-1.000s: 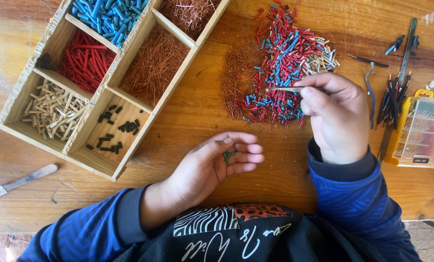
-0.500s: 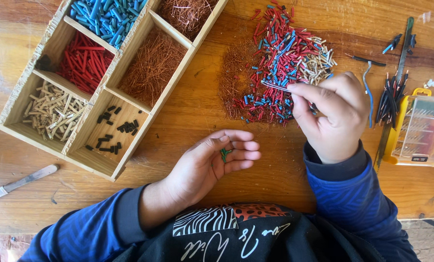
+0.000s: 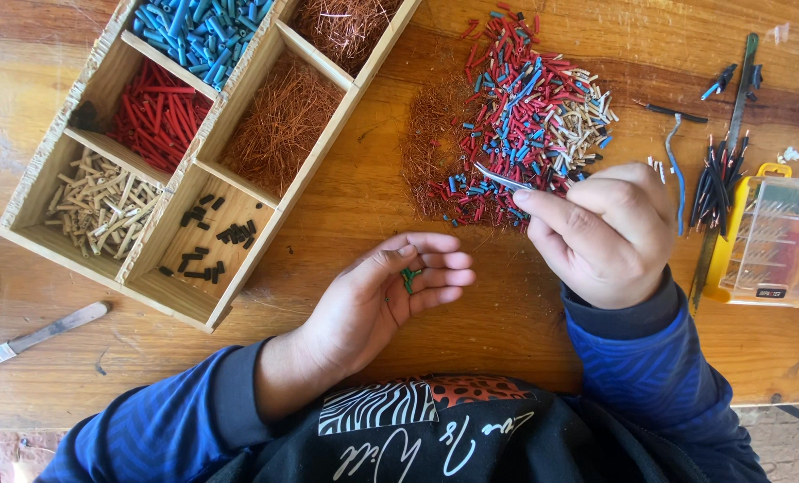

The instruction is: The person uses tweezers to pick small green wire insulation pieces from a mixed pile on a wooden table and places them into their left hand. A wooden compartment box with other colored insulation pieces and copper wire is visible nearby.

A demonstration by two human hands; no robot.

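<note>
My right hand (image 3: pixel 605 233) grips metal tweezers (image 3: pixel 499 177) whose tips point left into a mixed pile of red, blue and beige wire-sleeve bits (image 3: pixel 529 107) with copper strands on the wooden table (image 3: pixel 363 206). My left hand (image 3: pixel 390 295) rests palm up near the table's front, fingers curled, cradling a few small green sleeve bits (image 3: pixel 408 279). A wooden sorting tray (image 3: pixel 194 161) lies at the upper left, its compartments holding blue pieces, red pieces, copper strands, beige pieces and black pieces.
At the right edge stand a yellow clear-lidded tool case (image 3: pixel 766 241), a bunch of black-tipped wires (image 3: pixel 717 179), a metal ruler (image 3: pixel 730 143) and a bent blue wire (image 3: pixel 676 170). A wooden-handled knife (image 3: pixel 33 335) lies at the front left.
My right hand with the tweezers has moved down and left along the pile's lower edge. The left hand has stayed put with the green bits.
</note>
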